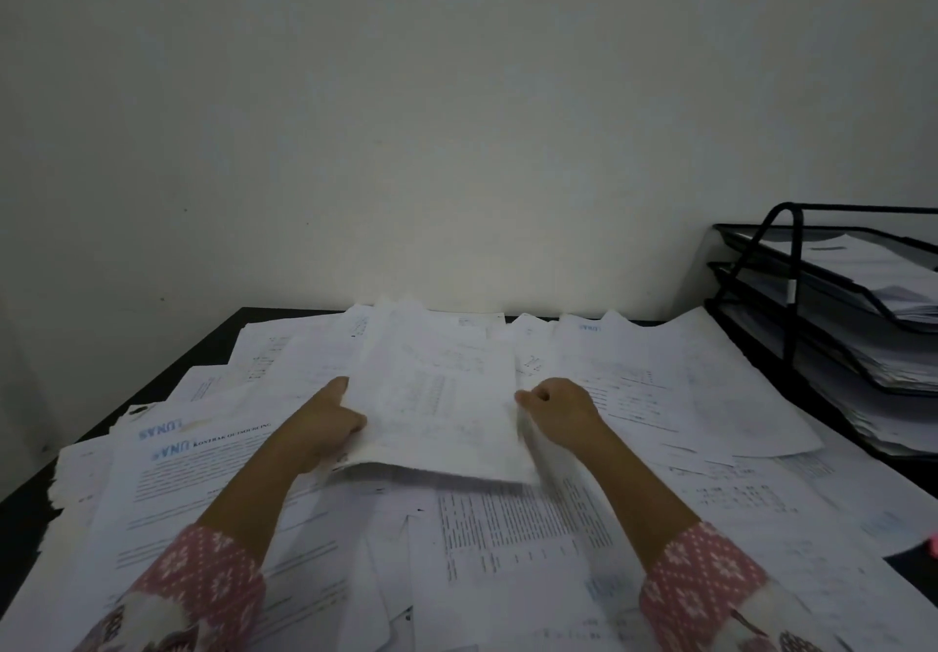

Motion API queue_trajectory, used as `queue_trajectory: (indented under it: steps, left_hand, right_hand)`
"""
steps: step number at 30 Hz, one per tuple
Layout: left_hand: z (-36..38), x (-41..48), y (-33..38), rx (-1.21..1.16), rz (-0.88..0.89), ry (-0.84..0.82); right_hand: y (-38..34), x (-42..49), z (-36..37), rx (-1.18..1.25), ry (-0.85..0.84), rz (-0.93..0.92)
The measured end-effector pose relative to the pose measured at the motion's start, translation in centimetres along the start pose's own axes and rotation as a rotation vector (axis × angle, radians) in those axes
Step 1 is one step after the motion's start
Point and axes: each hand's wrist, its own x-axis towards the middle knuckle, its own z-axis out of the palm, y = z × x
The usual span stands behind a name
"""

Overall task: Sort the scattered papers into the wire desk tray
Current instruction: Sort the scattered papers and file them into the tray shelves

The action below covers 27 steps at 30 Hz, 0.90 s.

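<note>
Both my hands hold a small stack of white printed sheets [436, 407] lifted slightly above the paper-covered desk. My left hand [330, 420] grips the stack's left edge, thumb on top. My right hand [558, 410] pinches its right edge with curled fingers. Several loose printed papers [507, 529] lie scattered and overlapping across the desk, some with a blue logo [167, 448]. The black wire desk tray [792, 296] stands at the right edge with three tiers, each holding sheets.
A dark desk [152, 382] shows at its bare back-left corner. A plain pale wall [457, 118] rises right behind it. A pink object [933, 545] peeks in at the right edge.
</note>
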Motion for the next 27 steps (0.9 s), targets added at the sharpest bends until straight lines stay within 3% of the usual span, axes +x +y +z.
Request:
queue_trajectory:
  steps: [5, 14, 19, 25, 27]
  left_hand:
    - [-2.0, -0.5, -2.3, -0.091, 0.009, 0.112]
    - [-5.1, -0.4, -4.8, -0.317, -0.104, 0.255]
    - [-6.2, -0.7, -5.6, -0.411, -0.133, 0.297]
    - [-6.2, -0.4, -6.1, -0.461, -0.091, 0.294]
    - [-6.1, -0.2, -6.3, -0.468, -0.095, 0.294]
  right_hand:
    - [1.5, 1.0, -0.1, -0.235, 0.001, 0.085]
    - [-3.3, -1.2, 4.2, -0.387, -0.029, -0.079]
    - [-4.9, -1.5, 6.4, -0.352, -0.048, -0.07]
    - [-6.1, -0.6, 4.0, -0.238, -0.13, 0.083]
    - [-5.6, 0.4, 4.0, -0.103, -0.111, 0.11]
